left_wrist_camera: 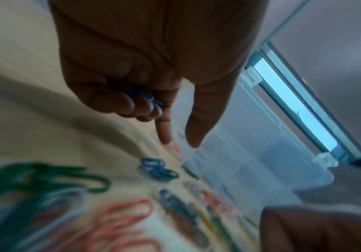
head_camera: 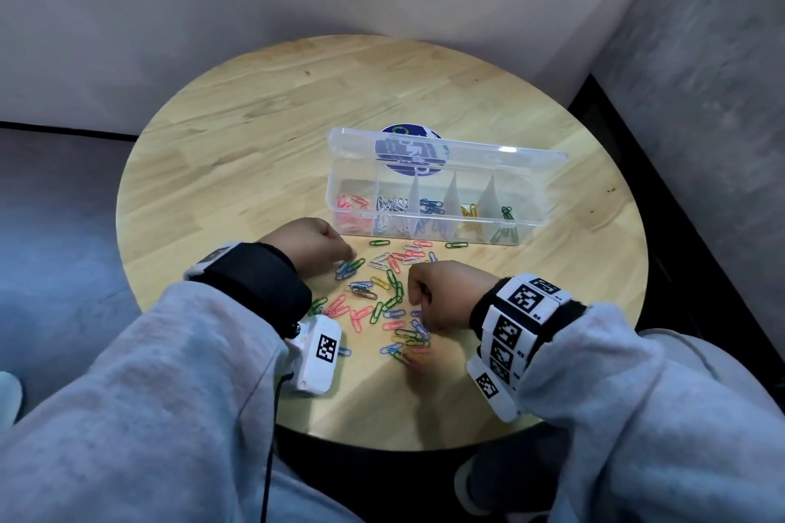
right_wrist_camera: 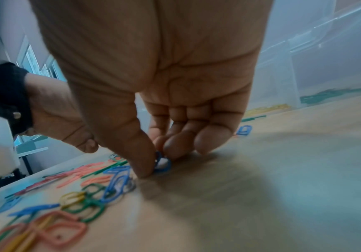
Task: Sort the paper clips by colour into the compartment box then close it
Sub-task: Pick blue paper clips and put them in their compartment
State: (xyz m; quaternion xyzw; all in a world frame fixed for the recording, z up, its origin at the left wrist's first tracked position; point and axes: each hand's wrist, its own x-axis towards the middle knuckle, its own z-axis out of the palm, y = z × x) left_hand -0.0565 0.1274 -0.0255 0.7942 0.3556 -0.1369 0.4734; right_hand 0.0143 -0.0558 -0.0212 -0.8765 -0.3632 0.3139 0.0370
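A clear compartment box [head_camera: 429, 204] stands open on the round table, its lid [head_camera: 446, 153] upright behind it; its compartments hold pink, white, blue, yellow and green clips. Several loose coloured paper clips [head_camera: 382, 293] lie scattered in front of it. My left hand [head_camera: 314, 244] hovers at the pile's left edge; in the left wrist view its curled fingers hold blue clips [left_wrist_camera: 147, 98] while index and thumb point down. My right hand [head_camera: 437, 293] sits on the pile's right side, thumb and fingertips pinching a blue clip [right_wrist_camera: 162, 163] against the table.
The round wooden table [head_camera: 263, 132] has a blue sticker [head_camera: 410, 136] behind the box lid. A grey wall corner stands behind the table. My knees and grey sleeves are at the table's near edge.
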